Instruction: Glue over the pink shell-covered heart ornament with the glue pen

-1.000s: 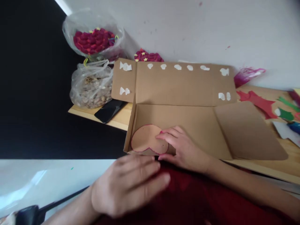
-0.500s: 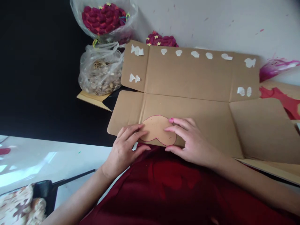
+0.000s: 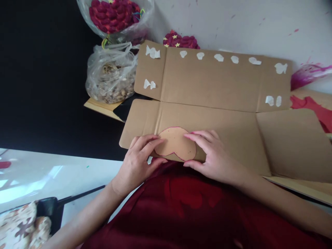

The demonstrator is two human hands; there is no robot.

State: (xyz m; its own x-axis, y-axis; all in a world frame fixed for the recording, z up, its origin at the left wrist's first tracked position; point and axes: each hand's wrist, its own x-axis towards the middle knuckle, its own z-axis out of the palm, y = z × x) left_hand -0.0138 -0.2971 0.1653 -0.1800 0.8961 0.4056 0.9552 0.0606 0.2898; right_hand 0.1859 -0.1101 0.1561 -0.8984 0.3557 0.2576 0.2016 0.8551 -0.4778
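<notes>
A tan cardboard cutout [image 3: 175, 141] with a pink edge, rounded at the far side and notched at the near side, lies on the near edge of an unfolded cardboard box [image 3: 207, 90]. My left hand [image 3: 142, 155] has its fingertips on the cutout's left end, thumb at the box's near edge. At the right end, my right hand [image 3: 207, 152] rests its index fingertip on the cutout's top, with the thumb by the lower right edge. Both hands grip it between fingers and thumb. Small dark dots mark its surface.
White paper scraps [image 3: 219, 57] are stuck along the box's far panel. A plastic bag of shells [image 3: 111, 79] and a bag of dark red pieces [image 3: 114, 15] stand at the back left. Red paper [image 3: 312, 109] lies at right. A black dustpan [image 3: 49, 207] is on the floor.
My right index finger has shifted slightly over the cutout's upper right part. The cutout stays almost in place, and the view has moved a little.
</notes>
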